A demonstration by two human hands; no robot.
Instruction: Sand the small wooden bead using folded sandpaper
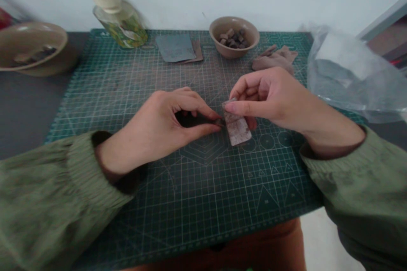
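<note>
a small bit (219, 122) is pinched by the left hand (162, 122) over the mat (203, 194), just beside the strip (239, 130) gripped by the right hand (270, 97). bit's probably light and hard, best held by its sides; strip's likely bendy tho.

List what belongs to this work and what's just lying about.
Likely in use: small piece, in the left hand; worn strip, in the right hand; cutting mat, underneath; far bowl of bits; left bowl; grey sheet, perhaps.

Apparently lying about: bottle with sticks; plastic bag; crumpled cloth.
</note>
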